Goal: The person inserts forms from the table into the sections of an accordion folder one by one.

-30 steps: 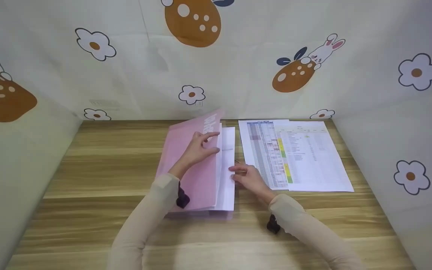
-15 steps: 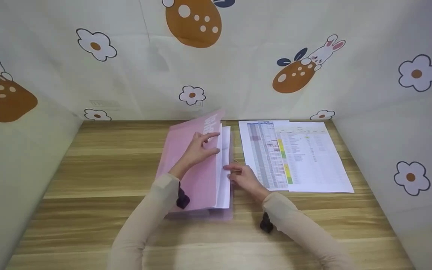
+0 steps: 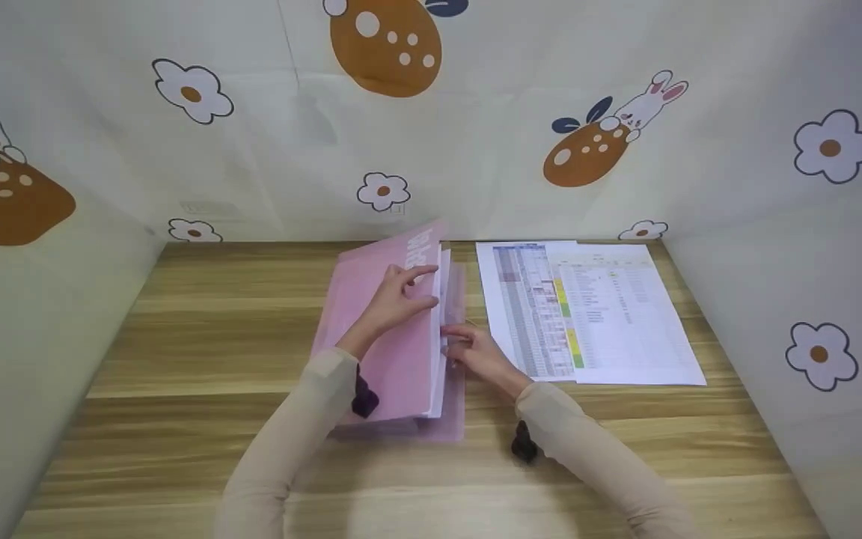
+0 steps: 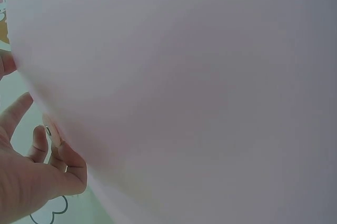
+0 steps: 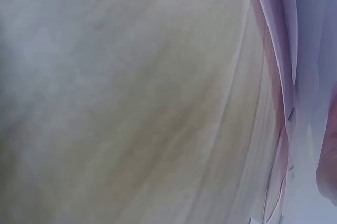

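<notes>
White paper has slid almost fully inside the pink folder (image 3: 393, 329) on the desk (image 3: 176, 359). Left hand (image 3: 395, 296) pinches the cover up; right hand (image 3: 472, 350) pinches the paper (image 3: 440, 352). More sheets (image 3: 595, 311) wait.

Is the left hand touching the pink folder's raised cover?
Touching. The head view shows the left hand lying on the pink folder, fingers curled over the raised cover's edge, with no gap between them.

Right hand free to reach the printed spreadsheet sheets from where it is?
Probably yes: the right hand sits at the pink plastic folder edge, with the printed spreadsheet sheets beside it and nothing between.
</notes>
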{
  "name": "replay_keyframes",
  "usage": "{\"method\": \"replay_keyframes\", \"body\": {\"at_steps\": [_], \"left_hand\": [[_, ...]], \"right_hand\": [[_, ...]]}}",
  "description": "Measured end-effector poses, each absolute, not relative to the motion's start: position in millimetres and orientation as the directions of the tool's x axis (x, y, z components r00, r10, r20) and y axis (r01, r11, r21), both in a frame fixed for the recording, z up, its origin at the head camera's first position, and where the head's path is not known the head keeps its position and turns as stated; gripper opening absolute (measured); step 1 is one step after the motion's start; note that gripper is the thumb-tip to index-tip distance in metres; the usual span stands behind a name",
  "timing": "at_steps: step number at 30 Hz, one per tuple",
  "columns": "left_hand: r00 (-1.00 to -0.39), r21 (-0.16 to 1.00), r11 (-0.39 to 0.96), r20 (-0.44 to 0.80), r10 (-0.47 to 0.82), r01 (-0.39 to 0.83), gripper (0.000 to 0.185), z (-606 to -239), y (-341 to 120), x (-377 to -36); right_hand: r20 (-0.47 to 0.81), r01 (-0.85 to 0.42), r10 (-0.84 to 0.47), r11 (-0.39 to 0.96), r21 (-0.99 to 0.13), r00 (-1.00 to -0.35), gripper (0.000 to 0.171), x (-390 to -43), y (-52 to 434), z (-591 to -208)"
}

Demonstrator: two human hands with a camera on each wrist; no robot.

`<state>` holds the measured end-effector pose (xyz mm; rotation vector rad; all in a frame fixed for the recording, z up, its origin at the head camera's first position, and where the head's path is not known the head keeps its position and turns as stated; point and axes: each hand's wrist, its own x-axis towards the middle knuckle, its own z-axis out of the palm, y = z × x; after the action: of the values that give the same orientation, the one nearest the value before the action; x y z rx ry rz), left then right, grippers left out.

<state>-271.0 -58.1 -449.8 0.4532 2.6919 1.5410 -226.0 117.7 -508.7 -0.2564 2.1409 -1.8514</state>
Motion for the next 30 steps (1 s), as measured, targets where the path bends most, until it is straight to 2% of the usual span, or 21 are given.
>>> {"method": "replay_keyframes", "body": {"at_steps": [12, 22, 30], "left_hand": [[-0.955, 0.85, 0.459, 0.154, 0.253, 0.259, 0.049, -449.3, -57.8, -270.5], [-0.955, 0.849, 0.46, 0.152, 0.255, 0.258, 0.049, -450.0, -57.9, -271.4], [-0.956, 0.854, 0.454, 0.149, 0.254, 0.254, 0.049, -449.9, -57.9, -271.1]], "right_hand": [[-0.116, 0.016, -0.36, 0.27, -0.963, -0.926, 0.044, -219.9, 114.0, -481.9], [-0.102, -0.005, -0.381, 0.27, -0.963, -0.919, 0.046, -223.4, 114.0, -484.2], [-0.118, 0.012, -0.399, 0.259, -0.966, -0.909, 0.041, -225.6, 115.7, -486.4]]}}
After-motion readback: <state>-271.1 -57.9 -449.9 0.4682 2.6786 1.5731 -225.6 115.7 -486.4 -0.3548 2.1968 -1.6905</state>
